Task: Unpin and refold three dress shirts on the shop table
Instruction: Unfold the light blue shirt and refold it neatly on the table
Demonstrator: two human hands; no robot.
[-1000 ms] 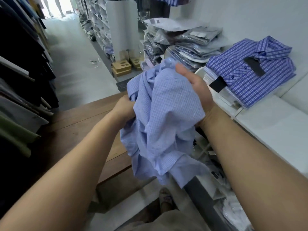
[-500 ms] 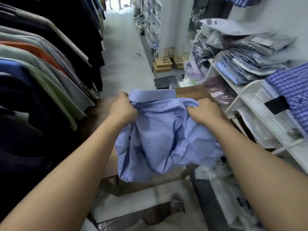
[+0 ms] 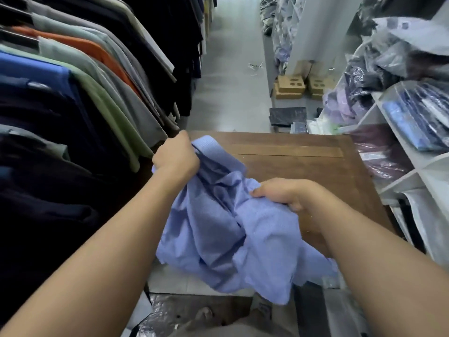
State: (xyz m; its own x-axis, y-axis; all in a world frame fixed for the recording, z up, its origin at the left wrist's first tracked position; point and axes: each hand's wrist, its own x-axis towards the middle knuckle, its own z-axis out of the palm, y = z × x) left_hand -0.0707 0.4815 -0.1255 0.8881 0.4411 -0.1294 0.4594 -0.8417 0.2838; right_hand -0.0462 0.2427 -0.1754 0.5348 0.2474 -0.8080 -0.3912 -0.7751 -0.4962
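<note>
A crumpled blue shirt (image 3: pixel 226 229) is gripped by the left hand (image 3: pixel 176 154) and right hand (image 3: pixel 286 193) above the table (image 3: pixel 303 154). No fold is yet made. Refolding appears barely begun.

Your single head camera looks forward and down, close over the near edge of the worktop (image 3: pixel 303 171), facing along the shop aisle (image 3: pixel 230 81).

Left hand (image 3: pixel 176 156) clenched tight, farther forward; right hand (image 3: pixel 284 193) nearer, apparently pinching, knuckles up.
</note>
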